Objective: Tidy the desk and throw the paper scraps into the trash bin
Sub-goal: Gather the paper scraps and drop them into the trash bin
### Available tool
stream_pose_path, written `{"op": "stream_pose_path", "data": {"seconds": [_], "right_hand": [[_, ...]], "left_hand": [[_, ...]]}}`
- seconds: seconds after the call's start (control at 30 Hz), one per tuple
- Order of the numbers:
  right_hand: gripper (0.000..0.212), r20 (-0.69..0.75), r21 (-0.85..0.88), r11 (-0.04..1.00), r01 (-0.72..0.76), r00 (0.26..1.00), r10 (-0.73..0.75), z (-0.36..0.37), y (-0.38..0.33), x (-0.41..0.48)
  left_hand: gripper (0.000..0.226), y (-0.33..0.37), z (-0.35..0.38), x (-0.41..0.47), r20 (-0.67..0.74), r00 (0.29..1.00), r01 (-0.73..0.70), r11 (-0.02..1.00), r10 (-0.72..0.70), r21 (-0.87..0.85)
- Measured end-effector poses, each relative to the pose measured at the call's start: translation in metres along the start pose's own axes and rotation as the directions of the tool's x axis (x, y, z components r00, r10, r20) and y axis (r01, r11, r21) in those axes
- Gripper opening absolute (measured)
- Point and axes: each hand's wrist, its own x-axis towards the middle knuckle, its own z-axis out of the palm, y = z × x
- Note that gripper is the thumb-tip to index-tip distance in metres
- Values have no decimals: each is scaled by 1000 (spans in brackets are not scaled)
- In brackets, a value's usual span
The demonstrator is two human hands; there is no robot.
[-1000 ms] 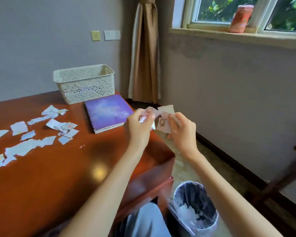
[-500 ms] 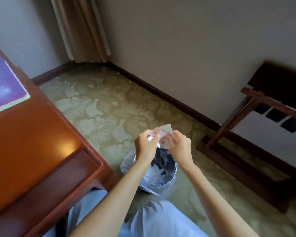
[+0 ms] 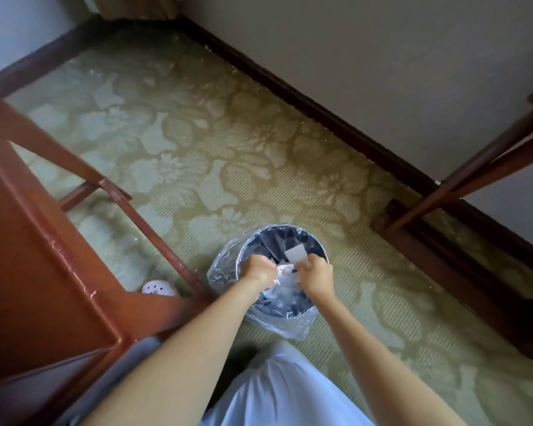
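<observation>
The paper scraps (image 3: 286, 269) are bunched between the two hands, with one white piece (image 3: 296, 253) sticking up past the fingers of the right hand (image 3: 316, 276). The left hand (image 3: 260, 270) and the right hand are close together, almost knuckle to knuckle. Each has its fingers curled in and pinches the scraps from its own side.

Directly beneath the hands is the round trash bin (image 3: 318, 241), so the scraps hang over its open mouth. A clear plastic liner (image 3: 222, 272) is folded over its rim and bulges out to the left of the left hand and back toward the person. Pale bits show inside under the wrists, but whether they are paper or liner I cannot tell.

Left of the left forearm is the corner of the reddish wooden desk (image 3: 43, 272). A pink perforated clog (image 3: 159, 288) is on the floor by the desk's leg. Below the arms is the person's knee in light blue trousers (image 3: 283, 388).

Under and beyond the hands spreads a green floral carpet (image 3: 228, 149), edged by a dark baseboard (image 3: 320, 109). Well off to the right of the right hand stands a dark wooden rack (image 3: 490, 167) against the wall.
</observation>
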Motion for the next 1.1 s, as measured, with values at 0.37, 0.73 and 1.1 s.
{"op": "stream_pose_path", "data": {"seconds": [0.37,0.73,1.1], "right_hand": [[35,143,30,992,-125,983,119,34,14,25],[30,24,-271,954,130,991,-128,3,-22,-16],[24,-282,-370,723,583,671,-686,-83,-162,-156]], "left_hand": [[47,-15,-2,21,78,991,128,955,-111,-266],[30,18,-24,-33,-41,996,-77,996,75,-49],[29,63,-122,-229,-386,604,-654,711,697,259]]}}
